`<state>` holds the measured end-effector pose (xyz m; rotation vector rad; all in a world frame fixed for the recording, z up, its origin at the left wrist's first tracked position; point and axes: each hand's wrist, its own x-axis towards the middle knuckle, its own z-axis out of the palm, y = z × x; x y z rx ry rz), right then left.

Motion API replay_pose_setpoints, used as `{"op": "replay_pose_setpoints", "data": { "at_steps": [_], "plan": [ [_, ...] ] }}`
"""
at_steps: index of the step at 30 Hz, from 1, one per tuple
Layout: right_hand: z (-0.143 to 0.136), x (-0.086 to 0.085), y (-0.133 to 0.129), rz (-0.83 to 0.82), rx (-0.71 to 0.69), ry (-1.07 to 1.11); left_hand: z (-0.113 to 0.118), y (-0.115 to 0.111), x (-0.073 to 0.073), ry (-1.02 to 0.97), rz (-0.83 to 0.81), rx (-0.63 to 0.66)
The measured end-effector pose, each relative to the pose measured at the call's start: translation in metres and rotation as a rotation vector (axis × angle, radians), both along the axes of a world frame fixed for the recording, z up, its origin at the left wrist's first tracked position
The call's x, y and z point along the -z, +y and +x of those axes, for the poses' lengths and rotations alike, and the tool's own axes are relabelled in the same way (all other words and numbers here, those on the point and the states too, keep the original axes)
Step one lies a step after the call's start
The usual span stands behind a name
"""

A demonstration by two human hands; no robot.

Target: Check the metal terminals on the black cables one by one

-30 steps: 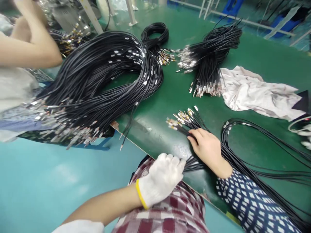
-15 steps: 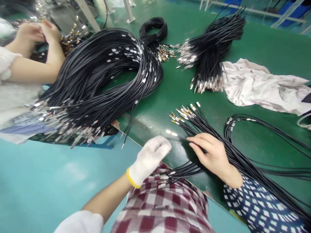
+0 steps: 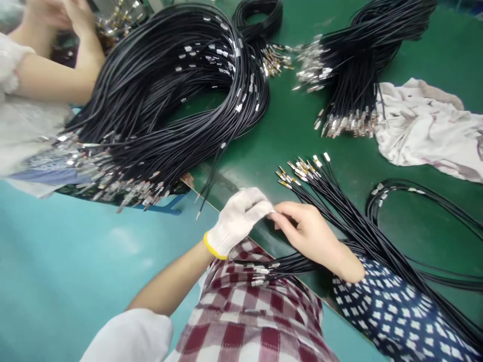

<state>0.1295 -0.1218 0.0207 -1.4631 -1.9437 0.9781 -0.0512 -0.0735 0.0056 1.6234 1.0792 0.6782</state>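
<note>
My left hand (image 3: 241, 218) wears a white knitted glove with a yellow cuff. Its fingertips are pinched together at the table's front edge, around the end of a black cable that they mostly hide. Bare, my right hand (image 3: 311, 234) meets it there, thumb and forefinger closed on the same cable just behind its end. Under and beside the right wrist runs a bundle of black cables (image 3: 350, 213), its metal tips fanned out on the green table. A second group of cable ends (image 3: 262, 271), silvery, hangs over the edge against my checked apron (image 3: 245, 322).
A large looped cable bundle (image 3: 158, 90) lies at the left, beside a co-worker's arms (image 3: 60, 65). Farther back are a small coil (image 3: 260, 25) and a folded bundle (image 3: 362, 65). A crumpled white cloth (image 3: 430, 125) and a cable loop (image 3: 400, 186) lie at the right.
My hands, apart before, have come together at the cable's end. The tagged tip that showed between them is now covered by the gloved fingers. The view has tilted downward.
</note>
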Motion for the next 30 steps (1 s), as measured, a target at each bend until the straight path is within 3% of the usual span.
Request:
{"op": "replay_pose_setpoints", "data": {
  "at_steps": [4,8,14,24,30],
  "plan": [
    [0.0,0.009,0.003,-0.211,0.055,0.211,-0.003,0.009,-0.001,-0.082,-0.129,-0.028],
    [0.001,0.016,0.005,-0.282,0.077,0.315,-0.004,0.012,-0.006,-0.012,-0.118,0.099],
    [0.002,0.022,0.008,-0.384,0.06,0.49,-0.005,0.015,-0.006,0.027,-0.139,0.152],
    [-0.004,0.025,0.007,-0.421,0.122,0.616,-0.006,0.021,-0.005,-0.026,-0.279,0.227],
    [-0.005,0.022,0.009,-0.441,0.154,0.614,-0.004,0.023,-0.007,0.039,-0.261,0.231]
  ]
}}
